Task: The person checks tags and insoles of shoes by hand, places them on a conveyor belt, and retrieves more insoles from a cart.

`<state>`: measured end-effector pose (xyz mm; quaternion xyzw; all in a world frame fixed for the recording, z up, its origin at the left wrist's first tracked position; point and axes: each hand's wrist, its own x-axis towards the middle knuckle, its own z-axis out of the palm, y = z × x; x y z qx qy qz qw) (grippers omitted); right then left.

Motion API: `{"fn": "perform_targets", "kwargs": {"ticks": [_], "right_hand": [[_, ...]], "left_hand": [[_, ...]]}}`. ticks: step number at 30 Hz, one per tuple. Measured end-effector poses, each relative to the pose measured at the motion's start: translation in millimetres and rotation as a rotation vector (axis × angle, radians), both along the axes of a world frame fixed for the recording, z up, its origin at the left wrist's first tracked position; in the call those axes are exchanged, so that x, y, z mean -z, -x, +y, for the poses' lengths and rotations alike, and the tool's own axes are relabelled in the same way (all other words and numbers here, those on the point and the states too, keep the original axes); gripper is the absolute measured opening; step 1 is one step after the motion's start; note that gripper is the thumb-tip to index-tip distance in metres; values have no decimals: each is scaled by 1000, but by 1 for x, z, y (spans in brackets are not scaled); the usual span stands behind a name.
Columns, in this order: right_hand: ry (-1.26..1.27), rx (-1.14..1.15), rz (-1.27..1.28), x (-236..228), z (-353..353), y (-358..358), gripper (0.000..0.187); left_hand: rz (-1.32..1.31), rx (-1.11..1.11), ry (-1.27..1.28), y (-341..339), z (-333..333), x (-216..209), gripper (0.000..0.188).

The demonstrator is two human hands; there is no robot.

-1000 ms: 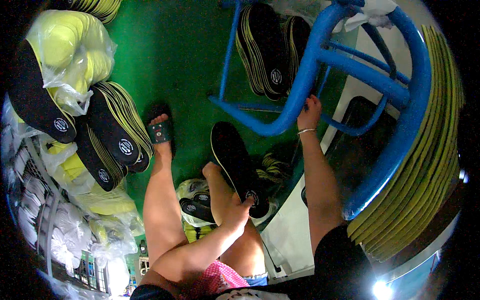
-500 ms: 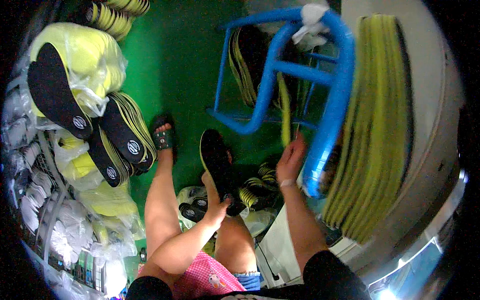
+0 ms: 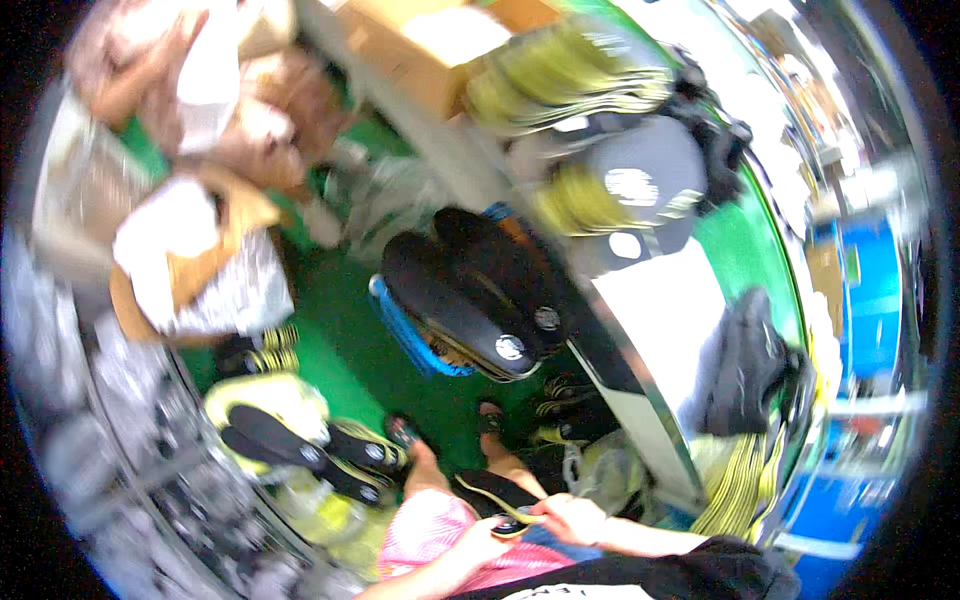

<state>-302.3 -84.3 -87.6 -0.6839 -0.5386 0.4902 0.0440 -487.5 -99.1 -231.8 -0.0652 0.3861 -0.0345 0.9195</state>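
Both hands hold one black, yellow-edged insole (image 3: 497,494) over the lap: left hand (image 3: 484,541) grips its near end, right hand (image 3: 569,519) pinches its right edge. A blue crate (image 3: 415,335) of black insoles (image 3: 470,300) stands on the green floor (image 3: 340,330) ahead.

The crate (image 3: 420,335) of insoles sits on the floor (image 3: 340,330), in front of the seated person's feet. Right of the crate stands the surface (image 3: 660,310). Left of the crate lie bagged insoles (image 3: 290,430). Behind it, cardboard boxes (image 3: 420,50).
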Motion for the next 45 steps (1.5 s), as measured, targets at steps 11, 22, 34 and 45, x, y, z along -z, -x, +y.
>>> {"fn": "perform_targets", "kwargs": {"ticks": [11, 22, 34, 45], "right_hand": [[-495, 1236, 529, -219, -86, -94, 19], [-1631, 1713, -345, -284, -239, -130, 17], [-338, 1281, -1087, -221, -269, -147, 8], [-854, 1545, -447, -250, -209, -164, 47]], "left_hand": [[-273, 400, -454, -55, 123, -213, 40], [-504, 534, -811, -206, 85, -305, 29], [-513, 717, -840, -289, 33, -318, 31], [-874, 1016, -1139, -348, 2, -324, 35]]}}
